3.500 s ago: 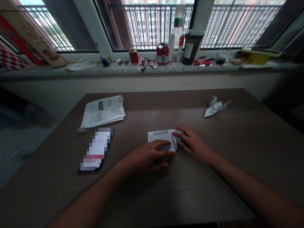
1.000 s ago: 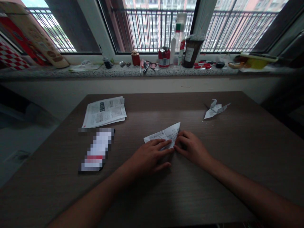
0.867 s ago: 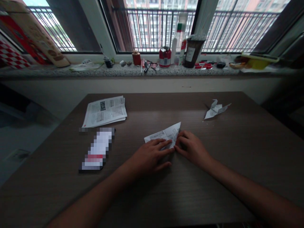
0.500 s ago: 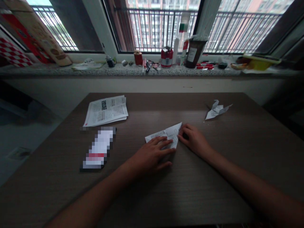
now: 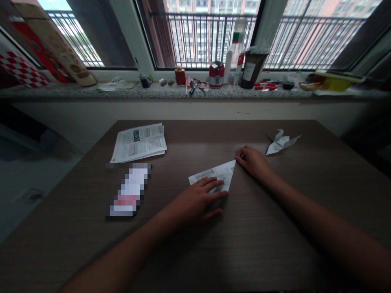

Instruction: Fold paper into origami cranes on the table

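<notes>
A printed sheet of paper (image 5: 228, 173), folded to a pointed shape, lies on the brown table. My left hand (image 5: 203, 199) rests flat across its lower part with the fingers spread, covering some of the print. At the paper's upper right corner, my right hand (image 5: 251, 162) has thumb and fingers pinched together on the tip. Beyond that hand, a folded paper crane (image 5: 279, 143) stands with its wings out.
To the left lies a stack of printed paper (image 5: 139, 143), with a phone (image 5: 130, 191), blurred out, in front of it. Along the windowsill (image 5: 165, 92) stand a red can (image 5: 216, 75), a clear bottle (image 5: 236, 57), a dark cup (image 5: 253, 69) and small items.
My right hand has slid up along the paper's right edge to its upper corner. My left hand stays on the paper. The whole view has shifted slightly.
</notes>
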